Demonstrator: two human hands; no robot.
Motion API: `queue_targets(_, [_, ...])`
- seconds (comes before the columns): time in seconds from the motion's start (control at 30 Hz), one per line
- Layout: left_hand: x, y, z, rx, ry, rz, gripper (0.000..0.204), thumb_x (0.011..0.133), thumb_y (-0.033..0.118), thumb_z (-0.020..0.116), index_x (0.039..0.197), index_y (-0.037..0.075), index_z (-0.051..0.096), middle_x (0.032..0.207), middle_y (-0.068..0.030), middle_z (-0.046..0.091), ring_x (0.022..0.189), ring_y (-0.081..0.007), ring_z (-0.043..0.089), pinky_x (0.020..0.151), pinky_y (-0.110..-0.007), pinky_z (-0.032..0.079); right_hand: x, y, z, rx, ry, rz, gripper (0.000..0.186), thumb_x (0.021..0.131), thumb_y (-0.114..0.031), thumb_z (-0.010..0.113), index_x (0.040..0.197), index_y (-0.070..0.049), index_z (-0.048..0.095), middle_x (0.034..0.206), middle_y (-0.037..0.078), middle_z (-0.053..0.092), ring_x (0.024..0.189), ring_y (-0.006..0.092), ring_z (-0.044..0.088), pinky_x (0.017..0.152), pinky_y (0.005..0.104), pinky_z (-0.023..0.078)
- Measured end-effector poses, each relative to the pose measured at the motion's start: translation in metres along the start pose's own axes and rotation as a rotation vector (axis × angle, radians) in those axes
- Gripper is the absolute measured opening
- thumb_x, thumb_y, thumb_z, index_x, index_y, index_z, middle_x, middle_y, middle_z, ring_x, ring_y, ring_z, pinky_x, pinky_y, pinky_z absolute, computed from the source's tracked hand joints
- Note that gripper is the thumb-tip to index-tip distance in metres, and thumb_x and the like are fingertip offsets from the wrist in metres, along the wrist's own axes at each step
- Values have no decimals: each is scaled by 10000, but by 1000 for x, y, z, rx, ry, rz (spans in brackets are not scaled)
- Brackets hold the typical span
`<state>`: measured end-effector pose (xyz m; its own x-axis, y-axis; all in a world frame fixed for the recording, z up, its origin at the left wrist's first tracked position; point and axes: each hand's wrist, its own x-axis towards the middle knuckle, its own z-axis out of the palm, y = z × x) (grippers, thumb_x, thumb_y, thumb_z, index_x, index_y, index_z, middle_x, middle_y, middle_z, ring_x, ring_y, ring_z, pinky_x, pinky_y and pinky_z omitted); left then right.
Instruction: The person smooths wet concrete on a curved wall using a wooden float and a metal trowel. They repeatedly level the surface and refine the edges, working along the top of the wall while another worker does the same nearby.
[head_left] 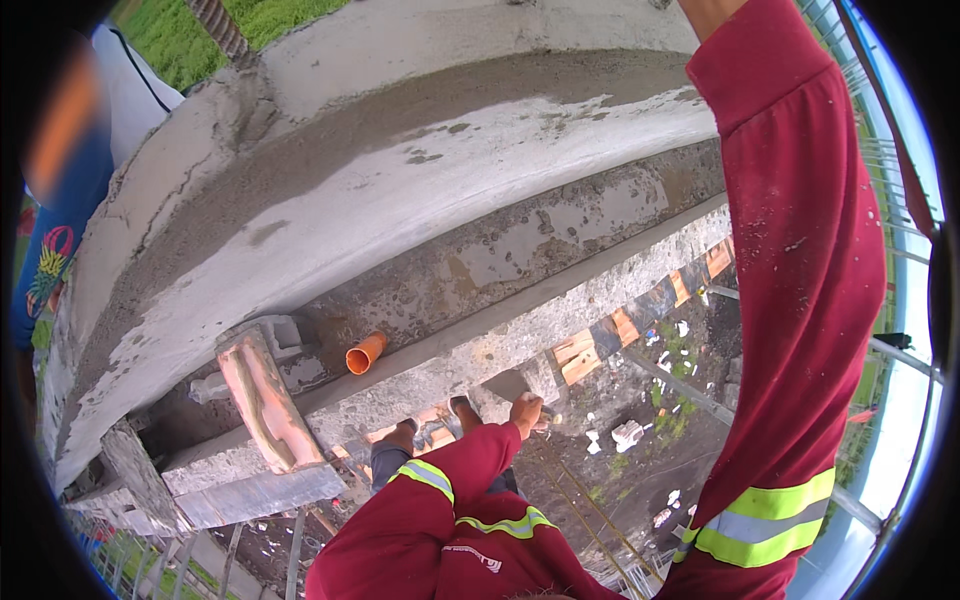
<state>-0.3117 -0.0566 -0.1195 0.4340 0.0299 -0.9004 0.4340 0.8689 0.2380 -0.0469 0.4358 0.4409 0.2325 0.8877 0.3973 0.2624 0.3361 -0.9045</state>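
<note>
A curved, pale concrete wall [400, 180] sweeps across the upper frame, a darker band along its top. Below it, a rough concrete ledge [590, 225] slants up rightward. Green grass [280, 18] shows upper left; dark ground [620, 490], littered with white scraps, lower right. Bright daylight falls throughout.

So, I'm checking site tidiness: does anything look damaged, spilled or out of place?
Yes: pale broken rubble lies scattered over the dark ground below, like stray debris. The curved concrete wall also shows crack-like lines near its left end; their depth can't be told.
</note>
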Motion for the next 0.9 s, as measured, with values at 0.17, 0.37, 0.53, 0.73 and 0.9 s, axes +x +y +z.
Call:
queue_targets(0.17, [-178,69,-69,235,-434,22,688,971,187,633,1566,137,290,1038,-100,646,715,-210,698,612,-351,622,-11,-13,9,111,100,95,260,1062,-281,510,1135,-74,650,637,-63,364,512,76,331,470,278,317])
queue_targets(0.37, [-374,187,-147,1039,-185,827,529,965,293,639,1415,35,533,1056,-209,713,899,-345,721,787,-434,546,-19,-22,15,15,138,56,280,1066,-250,501,1171,-85,700,628,-91,336,535,46,286,507,265,276])
queue_targets(0.53, [-545,269,-169,1196,289,1081,435,1008,319,609,1290,-9,567,1094,-275,686,991,-484,648,843,-494,513,-19,-28,18,21,176,191,279,1065,-245,492,1207,-98,683,621,-102,295,535,44,260,524,253,274])
queue_targets(0.73, [-649,340,-150,1432,854,1066,384,1002,249,612,1297,15,537,931,-277,673,861,-495,633,750,-522,487,-18,-22,18,112,148,133,277,1056,-223,503,1189,-89,706,639,-97,362,532,41,312,486,258,275])
queue_targets(0.9, [-667,408,-135,1121,645,678,355,1024,317,585,1239,35,579,834,-208,665,787,-457,632,744,-494,507,-15,-13,18,83,167,91,277,1053,-209,510,1188,-84,717,643,-96,395,540,32,338,485,260,290])
